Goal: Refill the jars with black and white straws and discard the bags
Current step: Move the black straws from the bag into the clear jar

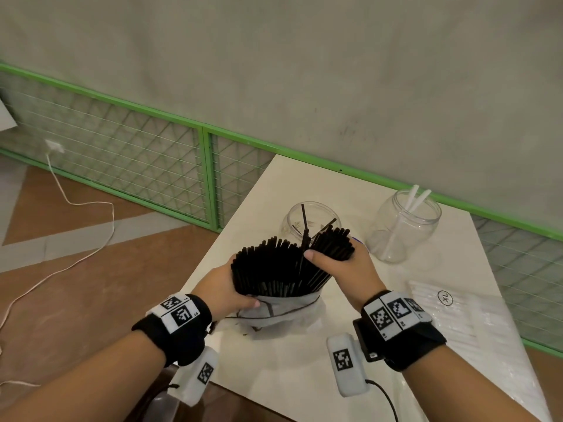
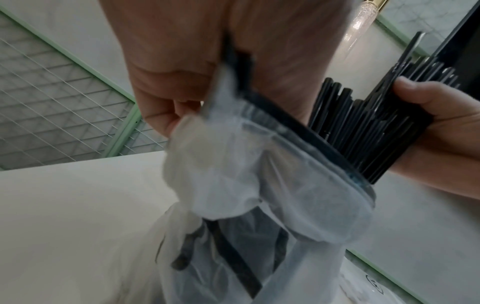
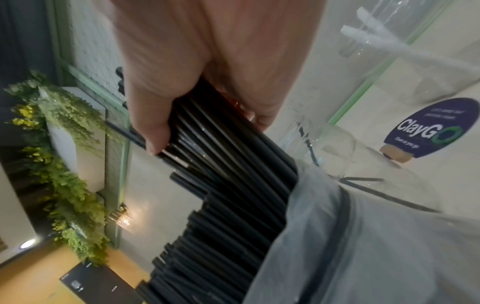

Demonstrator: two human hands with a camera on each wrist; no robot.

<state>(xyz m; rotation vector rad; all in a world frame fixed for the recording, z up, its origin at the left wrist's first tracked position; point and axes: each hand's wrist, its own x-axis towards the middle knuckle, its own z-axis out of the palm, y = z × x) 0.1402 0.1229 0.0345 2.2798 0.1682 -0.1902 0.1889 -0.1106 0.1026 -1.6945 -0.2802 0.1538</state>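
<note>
A thick bundle of black straws [image 1: 274, 266] sticks up out of a crumpled clear plastic bag [image 1: 283, 312] over the white table [image 1: 292, 376]. My left hand [image 1: 225, 287] grips the bag [image 2: 246, 185] and the lower part of the bundle. My right hand [image 1: 338, 263] is curled round a separated clump of black straws [image 3: 221, 148] at the bundle's right side. Behind stands a clear jar [image 1: 307, 220] holding a few black straws. To its right a second clear jar [image 1: 402, 223] holds two white straws.
A flat bag of white straws [image 1: 451, 315] marked XL lies at the table's right. A round ClayGo sticker [image 3: 431, 129] is on the table near the jars. A green-framed mesh fence [image 1: 137, 166] runs behind; a white cable [image 1: 76, 233] trails on the floor.
</note>
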